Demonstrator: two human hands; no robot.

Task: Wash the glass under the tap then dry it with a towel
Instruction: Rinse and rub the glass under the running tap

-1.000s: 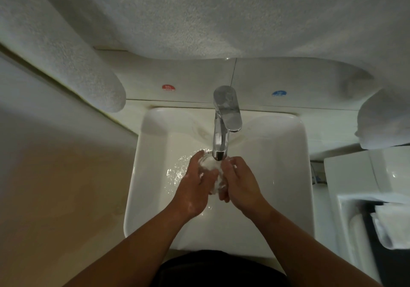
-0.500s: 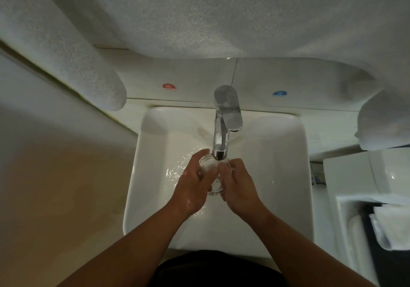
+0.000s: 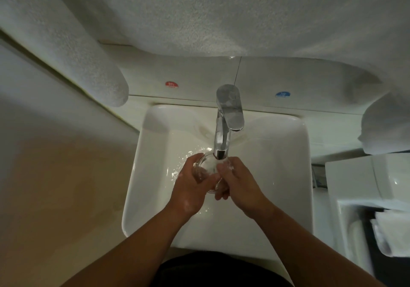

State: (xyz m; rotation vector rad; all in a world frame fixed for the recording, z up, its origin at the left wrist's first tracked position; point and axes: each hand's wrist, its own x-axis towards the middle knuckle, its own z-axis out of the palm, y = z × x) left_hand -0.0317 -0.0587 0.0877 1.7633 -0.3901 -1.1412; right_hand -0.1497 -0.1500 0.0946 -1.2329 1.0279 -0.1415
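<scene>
A clear glass [image 3: 205,166] sits under the spout of the chrome tap [image 3: 226,118], over the white sink [image 3: 155,175]. Water runs from the tap into it and splashes on the basin. My left hand [image 3: 193,189] wraps the glass from the left. My right hand [image 3: 239,184] grips it from the right, fingers over its rim and side. The lower part of the glass is hidden between my hands. A white towel [image 3: 199,15] hangs across the top of the view.
Red [image 3: 171,84] and blue [image 3: 283,94] stickers mark the wall behind the tap. A white fixture [image 3: 363,186] stands to the right of the sink, with a folded white cloth [image 3: 390,233] below it. A beige counter [image 3: 55,186] lies on the left.
The glass has tipped so its open mouth faces up and left under the spout. My hands have shifted slightly around it and stay under the stream.
</scene>
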